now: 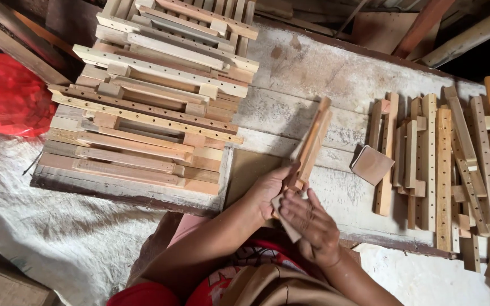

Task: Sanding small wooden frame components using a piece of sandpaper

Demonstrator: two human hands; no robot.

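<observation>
My left hand [269, 190] grips the near end of a narrow wooden frame piece [313, 140] that slants up and away over the workbench. My right hand [308, 222] presses a small folded sheet of sandpaper [286, 222] against the piece's near end, just below my left hand. The two hands touch each other at the piece.
A tall stack of similar drilled wooden frames [154, 96] lies on the left of the white-stained bench [307, 73]. A row of several more pieces [443, 164] lies on the right, with a square of sandpaper [372, 165] beside it. A red plastic bag [7, 96] sits far left.
</observation>
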